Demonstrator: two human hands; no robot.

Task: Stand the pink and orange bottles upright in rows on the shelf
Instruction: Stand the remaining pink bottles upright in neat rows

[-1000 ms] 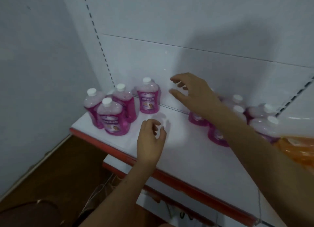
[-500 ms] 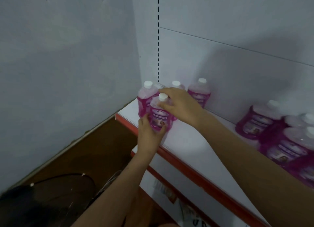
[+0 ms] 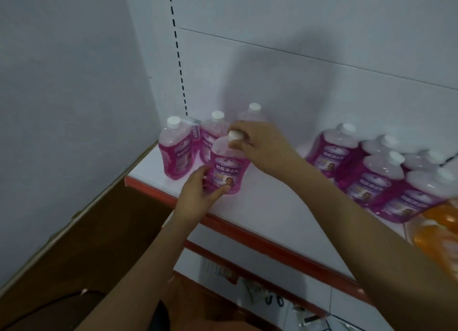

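Both hands are on 1 pink bottle that stands upright near the front of the shelf, close to its red lip. The left hand cups the lower body, thumb across the label's bottom edge, and the right hand curls its fingers around the white cap and neck. The biggest risk, as I judge it, is the edge: the bottle sits so near the front that a slide toward the person could tip its base over the lip. Behind it stand 3 more pink bottles: the corner bottle at the left, and 2 back bottles, partly hidden by the right hand. They are close, so pushing the held bottle back too hard could knock them against the wall or into each other. To the right, the cluster of pink bottles leans at mixed angles, well apart from the hands, and the right forearm passes just in front of it; a careless sweep could topple those. The orange bottles at the far right edge are blurred and only partly in view, so I cannot tell whether they stand or lie.
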